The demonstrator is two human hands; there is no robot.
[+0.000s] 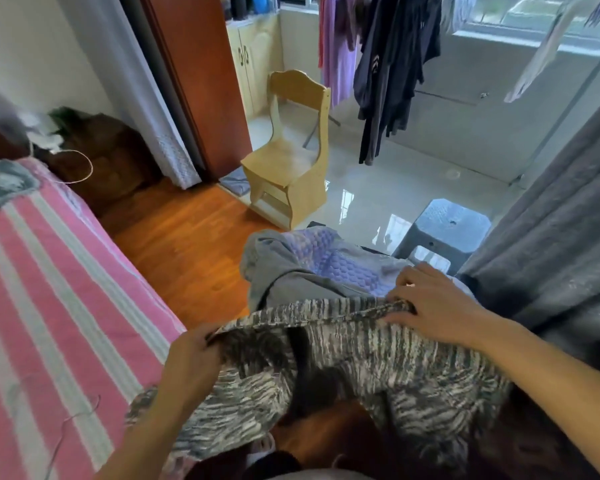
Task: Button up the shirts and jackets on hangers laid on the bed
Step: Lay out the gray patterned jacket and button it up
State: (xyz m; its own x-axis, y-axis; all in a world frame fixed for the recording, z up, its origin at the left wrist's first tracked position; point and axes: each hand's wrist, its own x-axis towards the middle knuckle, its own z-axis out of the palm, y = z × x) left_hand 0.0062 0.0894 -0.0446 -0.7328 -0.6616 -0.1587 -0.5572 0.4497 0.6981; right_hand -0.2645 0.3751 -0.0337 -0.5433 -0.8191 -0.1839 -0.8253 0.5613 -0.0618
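Head cam view, looking down past both arms. The left hand [191, 358] is pinched tight on the left end of the top edge of a grey-and-white zebra-ish striped garment [361, 362], fingers curled over the fabric. The right hand [430, 306] has the right end of that same edge, fingers bunched around it, so the hem is stretched between the two hands. The rest of the garment droops down in front of the person, off the side of the bed rather than on it. There's a dark strip running down its middle, can't tell if that's a placket or just a shadow, and I can't make out any buttons or a hanger.

Just behind the striped one there's a pile of grey and lilac quilted fabric [326, 265], touching the right hand's knuckles.

The bed [49, 306] with its pink, white and grey striped cover takes up the left side, and a thin loose thread lies on it near the bottom. Further back: a light wooden chair [291, 150] at the edge of the tiled floor, a grey plastic stool [447, 226] near the right, dark and purple clothes hanging [388, 64] by the window, and a grey curtain [568, 237] down the right edge.
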